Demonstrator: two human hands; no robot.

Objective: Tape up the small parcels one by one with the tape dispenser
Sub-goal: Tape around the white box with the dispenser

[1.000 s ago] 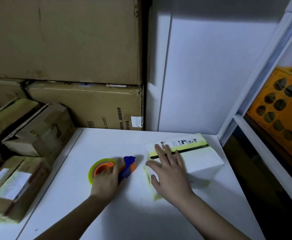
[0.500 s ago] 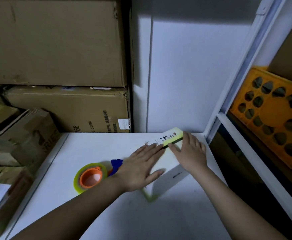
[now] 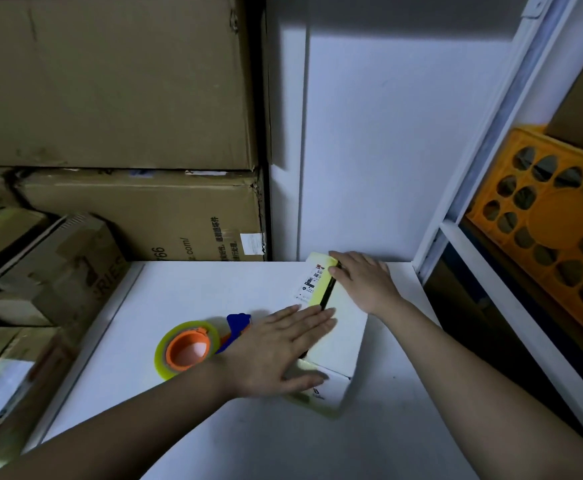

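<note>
My left hand (image 3: 276, 351) lies flat, fingers straight, on the parcel (image 3: 338, 337) on the white worktop (image 3: 213, 427). My right hand (image 3: 362, 282) presses its far end, grasping nothing. The tape dispenser (image 3: 193, 348) sits just left.

Cardboard boxes (image 3: 47, 278) crowd left; table (image 3: 213, 445) front lies open.

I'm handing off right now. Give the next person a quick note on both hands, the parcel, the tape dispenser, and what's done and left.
Left hand: flat, fingers straight, pressing on the white parcel.
Right hand: at the parcel's far end, fingers on the yellow tape.
Tape dispenser: lies on the table, left of the parcel, in nobody's grip.
Done: tape strips already on the parcel.
Left: whether more strips are needed cannot be told; no other untaped parcels in view.
</note>
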